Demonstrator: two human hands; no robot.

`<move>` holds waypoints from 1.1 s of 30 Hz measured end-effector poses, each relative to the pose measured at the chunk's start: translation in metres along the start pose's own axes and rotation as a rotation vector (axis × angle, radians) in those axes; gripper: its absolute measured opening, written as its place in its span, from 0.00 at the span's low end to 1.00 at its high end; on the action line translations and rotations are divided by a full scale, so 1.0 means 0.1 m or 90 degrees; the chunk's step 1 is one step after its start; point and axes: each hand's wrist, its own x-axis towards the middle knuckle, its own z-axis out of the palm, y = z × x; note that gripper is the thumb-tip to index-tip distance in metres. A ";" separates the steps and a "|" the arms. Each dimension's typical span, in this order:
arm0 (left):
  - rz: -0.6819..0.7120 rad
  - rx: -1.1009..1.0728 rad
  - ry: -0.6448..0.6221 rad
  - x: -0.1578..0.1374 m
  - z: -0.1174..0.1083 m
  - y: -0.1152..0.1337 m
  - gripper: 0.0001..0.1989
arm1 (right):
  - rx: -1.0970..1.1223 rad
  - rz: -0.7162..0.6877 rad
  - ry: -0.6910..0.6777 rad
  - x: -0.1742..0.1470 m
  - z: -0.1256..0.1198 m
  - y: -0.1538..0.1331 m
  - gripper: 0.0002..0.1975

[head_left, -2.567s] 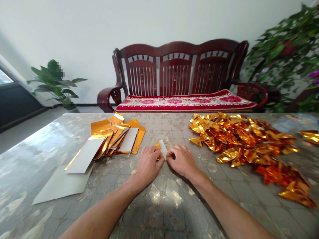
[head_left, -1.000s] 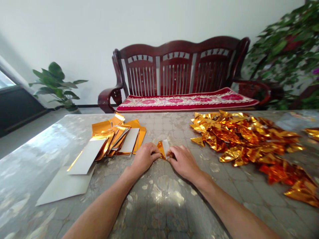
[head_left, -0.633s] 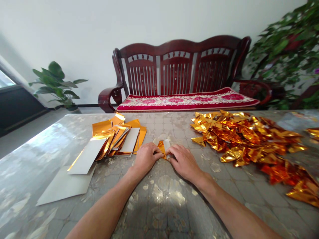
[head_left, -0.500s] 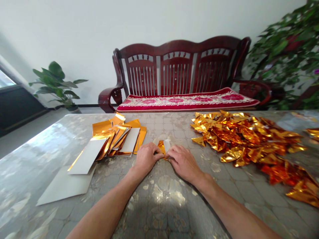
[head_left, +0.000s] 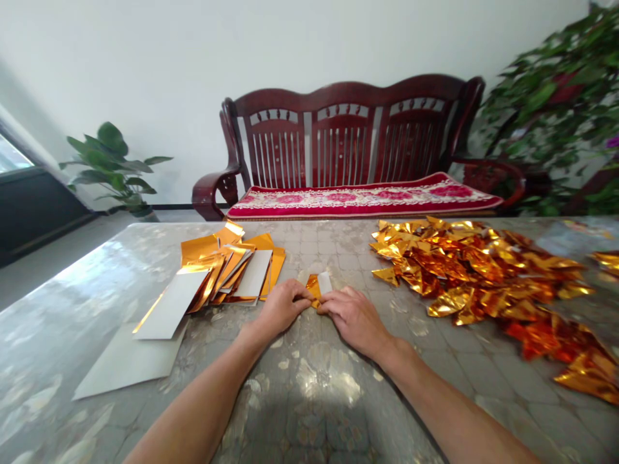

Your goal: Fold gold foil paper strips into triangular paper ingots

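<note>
A small sheet of gold foil paper (head_left: 313,285), partly folded with its white back showing on the right, lies between my hands over the table. My left hand (head_left: 284,308) pinches its lower left edge, fingers closed. On the other side my right hand (head_left: 352,316) grips the lower right edge, its fingers curled and partly covering the paper. Left of my hands is a loose stack of foil paper sheets (head_left: 226,274), gold on one face and white on the other. A heap of folded gold foil pieces (head_left: 464,264) spreads out on the right.
The patterned table (head_left: 309,412) reaches out under everything. White sheets (head_left: 130,361) lie at its left. Behind it stands a dark red wooden bench (head_left: 343,145) with a floral cushion (head_left: 358,196). Leafy plants flank it, one at left (head_left: 113,161) and one at right (head_left: 570,109).
The fingers have shifted slightly on the foil paper, and my left hand has drawn a little left. More gold shows between the hands. The stack and heap stay put.
</note>
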 end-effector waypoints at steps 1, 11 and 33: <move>0.007 -0.019 -0.012 0.00 -0.02 -0.02 0.05 | 0.002 0.001 -0.001 0.00 0.00 0.01 0.13; 0.042 0.006 -0.003 0.00 -0.04 -0.05 0.08 | 0.019 0.021 -0.011 0.00 -0.01 0.03 0.15; -0.002 0.272 0.030 -0.04 -0.01 0.13 0.11 | 0.059 0.069 0.010 0.00 0.01 0.04 0.13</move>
